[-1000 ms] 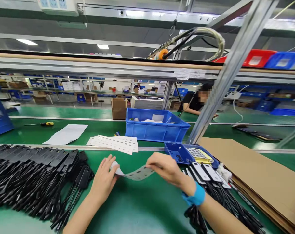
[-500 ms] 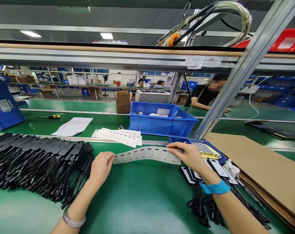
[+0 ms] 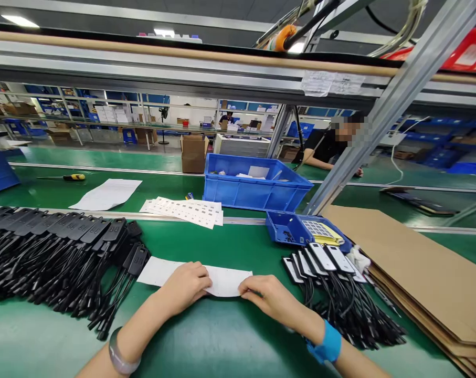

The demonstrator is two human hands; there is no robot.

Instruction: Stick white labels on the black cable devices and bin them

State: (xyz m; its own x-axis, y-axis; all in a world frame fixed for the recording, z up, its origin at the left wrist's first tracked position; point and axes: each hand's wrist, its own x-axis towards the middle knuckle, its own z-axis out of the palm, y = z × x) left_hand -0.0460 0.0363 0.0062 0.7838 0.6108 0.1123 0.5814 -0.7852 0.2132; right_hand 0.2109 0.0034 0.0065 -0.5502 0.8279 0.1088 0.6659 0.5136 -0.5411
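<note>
A white label strip (image 3: 230, 281), its plain side up, lies low over the green bench top in front of me. My left hand (image 3: 186, 286) is closed on the middle of the strip, with the left part of it sticking out beyond my knuckles. At the strip's right end my right hand (image 3: 267, 296) pinches the corner between thumb and fingers. Left of the strip lie several rows of black boxed cables (image 3: 104, 236). To the right, cables with white-faced boxes (image 3: 322, 257) are piled together. More printed label strips (image 3: 186, 210) are spread farther back.
A large blue bin (image 3: 253, 189) stands behind, with a small blue tray (image 3: 287, 231) and yellow-backed label sheets (image 3: 320, 231) nearer. Flat cardboard (image 3: 419, 273) covers the right side. A metal post (image 3: 379, 121) slants upward. A screwdriver (image 3: 74, 177) and paper sheet (image 3: 107, 194) lie left. A person (image 3: 324, 147) leans beyond.
The strip has come down and nearer, and its printed face has given way to the blank one. My left hand has shifted from its left end to its middle; my right hand moved left and down.
</note>
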